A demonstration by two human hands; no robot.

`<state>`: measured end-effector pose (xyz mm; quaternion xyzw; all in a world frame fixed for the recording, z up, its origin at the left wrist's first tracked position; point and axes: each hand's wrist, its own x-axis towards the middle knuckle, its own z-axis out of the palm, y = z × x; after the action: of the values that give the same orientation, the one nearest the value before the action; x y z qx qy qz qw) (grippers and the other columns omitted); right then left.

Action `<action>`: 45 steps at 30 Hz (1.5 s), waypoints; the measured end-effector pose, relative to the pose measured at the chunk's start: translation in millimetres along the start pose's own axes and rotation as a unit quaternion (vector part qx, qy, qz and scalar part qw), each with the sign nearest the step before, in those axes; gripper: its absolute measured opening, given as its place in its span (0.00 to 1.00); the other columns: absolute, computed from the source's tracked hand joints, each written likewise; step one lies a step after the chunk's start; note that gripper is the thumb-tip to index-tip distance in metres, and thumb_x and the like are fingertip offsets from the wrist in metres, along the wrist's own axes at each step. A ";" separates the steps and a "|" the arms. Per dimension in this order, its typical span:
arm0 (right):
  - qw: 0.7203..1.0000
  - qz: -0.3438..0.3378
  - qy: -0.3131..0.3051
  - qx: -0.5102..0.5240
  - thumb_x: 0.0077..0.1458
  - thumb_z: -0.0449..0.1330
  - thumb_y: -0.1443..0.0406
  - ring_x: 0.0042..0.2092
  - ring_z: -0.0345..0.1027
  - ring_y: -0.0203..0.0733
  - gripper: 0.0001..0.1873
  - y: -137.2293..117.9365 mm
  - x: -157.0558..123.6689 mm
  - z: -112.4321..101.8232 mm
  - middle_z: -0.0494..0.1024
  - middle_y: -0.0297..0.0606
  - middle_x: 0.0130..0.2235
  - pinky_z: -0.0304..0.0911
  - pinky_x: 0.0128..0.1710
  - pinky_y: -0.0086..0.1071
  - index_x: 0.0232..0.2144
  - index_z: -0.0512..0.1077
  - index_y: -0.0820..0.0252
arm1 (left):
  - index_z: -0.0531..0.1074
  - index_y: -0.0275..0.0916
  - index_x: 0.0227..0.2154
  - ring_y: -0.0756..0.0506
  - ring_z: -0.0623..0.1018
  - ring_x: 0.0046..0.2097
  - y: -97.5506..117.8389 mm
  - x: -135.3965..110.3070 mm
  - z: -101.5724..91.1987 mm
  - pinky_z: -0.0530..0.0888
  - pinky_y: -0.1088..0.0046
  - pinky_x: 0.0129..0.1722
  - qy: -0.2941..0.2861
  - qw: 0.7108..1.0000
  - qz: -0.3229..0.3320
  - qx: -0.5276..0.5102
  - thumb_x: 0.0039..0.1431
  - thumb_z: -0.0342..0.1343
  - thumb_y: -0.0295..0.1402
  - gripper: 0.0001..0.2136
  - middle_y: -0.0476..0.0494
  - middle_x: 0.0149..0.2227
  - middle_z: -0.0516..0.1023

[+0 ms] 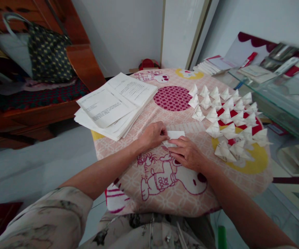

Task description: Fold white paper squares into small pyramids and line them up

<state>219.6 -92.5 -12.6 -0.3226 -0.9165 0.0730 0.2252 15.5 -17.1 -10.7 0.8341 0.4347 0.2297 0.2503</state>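
A small piece of white paper (176, 134) lies on the cloth-covered table in front of me. My left hand (154, 134) pinches its left end, the fingers curled together. Over its lower edge rests my right hand (187, 152), fingers stretched out and pressing the paper flat. Part of the paper is hidden under the fingers, so its folds cannot be made out. Several folded paper pieces (225, 116) with pointed tips stand in rows to the right of my hands. A stack of printed sheets (115, 103) sits to the left, beyond my left hand.
The round table has a pink patterned cloth (128, 193) with cartoon dogs. At the right stands a glass shelf (281, 103) with a metal container (281, 52) and a red marker (249, 59). A wooden bench (79, 65) bearing a dotted bag (48, 52) is at the left.
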 end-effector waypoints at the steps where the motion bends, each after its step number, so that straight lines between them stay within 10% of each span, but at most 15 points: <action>1: 1.000 0.002 0.000 -0.004 0.63 0.58 0.66 0.44 0.65 0.48 0.10 0.5 -0.3 0.3 0.78 0.46 0.49 0.66 0.45 0.47 0.38 0.81 0.58 | 0.74 0.36 0.24 0.49 0.72 0.33 -0.3 0.3 0.0 0.68 0.72 0.35 0.000 1.000 0.000 0.000 0.53 0.63 0.27 0.05 0.48 0.30 0.73; 15: 1.000 0.018 0.006 -0.018 0.60 0.63 0.62 0.50 0.66 0.50 0.09 5.4 -0.4 0.7 0.79 0.42 0.52 0.65 0.51 0.49 0.41 0.82 0.51 | 0.76 0.36 0.33 0.47 0.76 0.40 -12.0 -3.2 -13.2 0.73 0.69 0.43 0.119 0.992 0.033 -0.003 0.59 0.57 0.30 0.04 0.43 0.38 0.77; 27: 1.000 0.019 0.002 -0.024 0.59 0.64 0.61 0.48 0.66 0.49 0.07 6.0 0.9 1.5 0.79 0.41 0.51 0.64 0.49 0.47 0.39 0.82 0.51 | 0.69 0.35 0.57 0.35 0.66 0.65 -22.9 -8.0 -2.9 0.62 0.51 0.65 -0.003 0.996 0.063 0.062 0.49 0.67 0.36 0.31 0.30 0.64 0.66; 39: 1.000 0.021 0.008 -0.022 0.59 0.64 0.62 0.49 0.66 0.50 0.08 7.3 -1.2 2.9 0.80 0.41 0.52 0.65 0.49 0.49 0.39 0.82 0.53 | 0.75 0.38 0.52 0.39 0.69 0.63 -26.7 -12.4 -24.2 0.66 0.54 0.64 0.040 0.998 0.027 0.032 0.49 0.58 0.20 0.24 0.35 0.62 0.70; 45: 1.000 0.012 0.010 -0.008 0.60 0.63 0.62 0.48 0.67 0.50 0.08 8.2 -0.4 1.3 0.79 0.44 0.51 0.65 0.50 0.48 0.39 0.82 0.55 | 0.80 0.38 0.38 0.47 0.79 0.43 -8.9 -23.6 -21.5 0.76 0.69 0.46 0.047 0.989 0.132 -0.042 0.55 0.51 0.19 0.15 0.42 0.42 0.80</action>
<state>223.9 -86.3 -16.2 -0.3363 -0.9107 0.0658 0.2306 -15.0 -27.8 -3.5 0.8610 0.3217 0.3184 0.2320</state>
